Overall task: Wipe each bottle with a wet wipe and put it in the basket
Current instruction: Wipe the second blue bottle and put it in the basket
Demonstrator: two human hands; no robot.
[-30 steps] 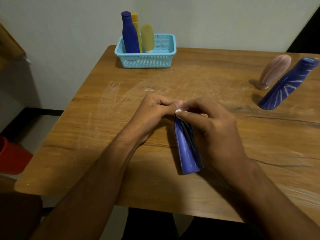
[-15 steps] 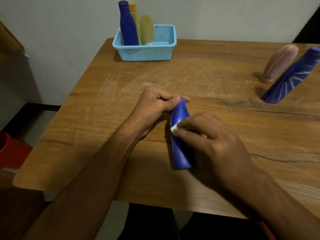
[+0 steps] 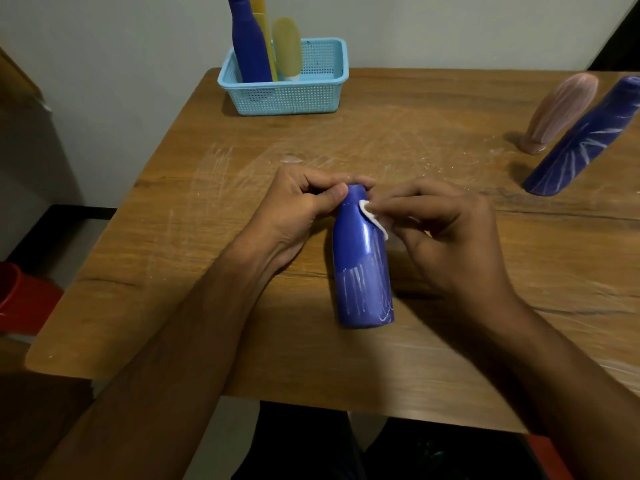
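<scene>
A blue bottle (image 3: 360, 268) stands on the wooden table (image 3: 173, 237) in front of me, white streaks on its lower half. My left hand (image 3: 298, 209) pinches its neck and cap from the left. My right hand (image 3: 446, 233) pinches a small white wet wipe (image 3: 372, 218) and presses it against the bottle's right shoulder. A light blue basket (image 3: 287, 95) at the far edge holds three bottles: a blue bottle (image 3: 249, 43), a yellow bottle (image 3: 265, 29) and a pale yellow-green bottle (image 3: 288, 46).
At the far right stand a pink bottle (image 3: 561, 112) and a streaked dark blue bottle (image 3: 585, 140). White smears mark the tabletop. A red bucket (image 3: 20, 299) sits on the floor to the left. A wall runs behind the table.
The right hand slid the wipe down the bottle and has come back up to its shoulder. The bottle's upper half now shows clean; the left hand keeps its hold on the neck.
</scene>
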